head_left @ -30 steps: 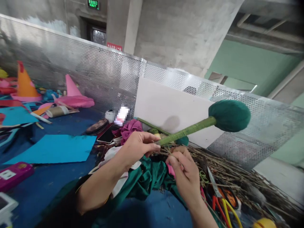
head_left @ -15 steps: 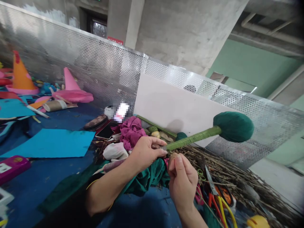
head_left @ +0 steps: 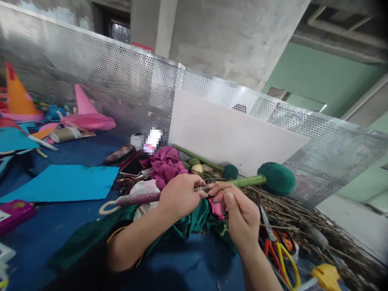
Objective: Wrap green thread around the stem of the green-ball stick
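A padded mallet [head_left: 247,181] lies nearly level across both hands. Its dark green round head [head_left: 277,178] points right, and its shaft is wrapped green near the head and purple [head_left: 139,199] near the other end, which finishes in a pale loop [head_left: 109,207]. Closed around the shaft's middle is my left hand [head_left: 178,196]. My right hand [head_left: 242,214] has its fingertips against the shaft just to the right, thumb and index pressed together; what they pinch is too small to see. Dark green cloth [head_left: 194,218] and a pink scrap [head_left: 216,208] lie underneath.
Scissors with yellow handles [head_left: 286,258] lie right of my right hand, beside dry stalks [head_left: 303,214]. A blue sheet [head_left: 66,182] and a purple device [head_left: 15,216] are on the left. Magenta cloth [head_left: 166,163] lies behind my left hand. A perforated metal screen [head_left: 130,89] borders the back.
The mallet has tipped down to nearly level, its head dropping and shifting left, and its looped end now shows. My right hand has moved up onto the shaft.
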`<state>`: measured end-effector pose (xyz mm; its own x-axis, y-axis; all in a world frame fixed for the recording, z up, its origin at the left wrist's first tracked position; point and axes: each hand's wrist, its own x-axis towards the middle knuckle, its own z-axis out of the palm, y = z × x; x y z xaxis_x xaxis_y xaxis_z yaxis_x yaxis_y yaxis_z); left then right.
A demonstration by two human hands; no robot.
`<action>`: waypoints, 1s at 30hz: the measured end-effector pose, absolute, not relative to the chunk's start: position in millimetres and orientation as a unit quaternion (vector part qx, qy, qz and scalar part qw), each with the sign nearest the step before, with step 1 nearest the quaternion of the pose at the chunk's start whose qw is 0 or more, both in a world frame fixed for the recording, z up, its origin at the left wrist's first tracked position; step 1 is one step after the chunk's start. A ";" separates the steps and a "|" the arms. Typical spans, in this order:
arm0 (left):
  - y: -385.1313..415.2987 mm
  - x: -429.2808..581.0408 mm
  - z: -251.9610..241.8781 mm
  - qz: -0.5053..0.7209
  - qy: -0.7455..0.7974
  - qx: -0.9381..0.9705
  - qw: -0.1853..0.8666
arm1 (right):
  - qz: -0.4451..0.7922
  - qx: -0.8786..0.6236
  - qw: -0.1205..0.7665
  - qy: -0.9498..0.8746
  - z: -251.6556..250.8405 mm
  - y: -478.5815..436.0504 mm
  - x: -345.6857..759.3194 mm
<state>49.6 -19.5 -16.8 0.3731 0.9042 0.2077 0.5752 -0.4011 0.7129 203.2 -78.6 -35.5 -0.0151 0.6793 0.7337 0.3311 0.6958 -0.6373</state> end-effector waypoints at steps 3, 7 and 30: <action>-26.6 52.5 -17.5 0.269 0.491 0.797 0.227 | 0.124 -0.366 0.586 -0.712 -33.8 -74.2 210.6; -34.5 57.2 -18.3 0.236 0.496 0.823 0.147 | 0.125 -0.379 0.572 -0.716 -34.4 -68.4 213.7; -38.5 63.7 -31.6 0.228 0.301 0.922 -0.091 | 0.201 -0.497 0.516 -0.668 -27.3 -59.1 229.6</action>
<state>63.7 -38.5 -31.6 0.7149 0.5127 0.4755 0.5956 -0.8027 -0.0300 229.6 -59.1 -27.3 0.0270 0.8716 0.4895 0.4570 0.4248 -0.7815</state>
